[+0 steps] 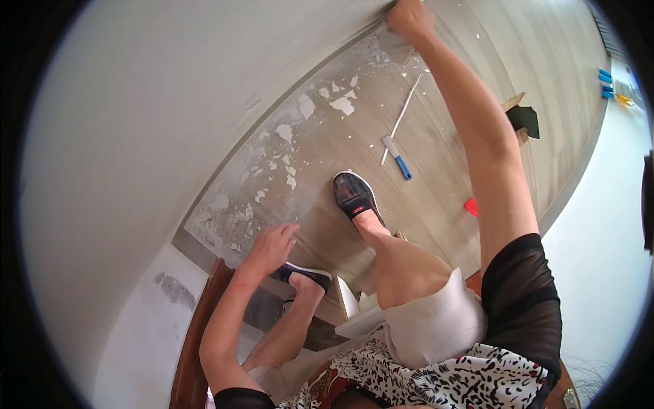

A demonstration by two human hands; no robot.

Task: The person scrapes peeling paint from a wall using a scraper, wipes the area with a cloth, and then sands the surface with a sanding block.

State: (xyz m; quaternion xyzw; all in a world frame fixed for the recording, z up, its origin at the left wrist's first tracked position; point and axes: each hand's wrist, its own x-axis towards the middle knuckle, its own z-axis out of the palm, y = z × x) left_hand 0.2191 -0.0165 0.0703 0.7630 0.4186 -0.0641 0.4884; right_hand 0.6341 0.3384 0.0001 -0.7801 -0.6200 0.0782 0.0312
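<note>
My right hand [411, 22] reaches far forward to the foot of the wall [170, 102], its fingers curled in. What it holds, if anything, is hidden; the floor beside it looks smeared and greyish. Over the floor near the wall's closer end hangs my left hand [271, 248], fingers loosely apart, nothing seen in it. Between the hands, white flakes [343, 105] and dust lie scattered along the wall. A putty knife with a blue handle [403, 168] rests on the floor, its blade across a thin white stick [407, 109].
My dark shoes [354, 193] stand on the wood-look floor [436, 157]. A dark sheet with wooden pieces [523, 123] lies to the right, near a small red object [471, 206]. Blue-handled tools [605, 83] are at the far right. A brown wooden frame [201, 327] stands at left.
</note>
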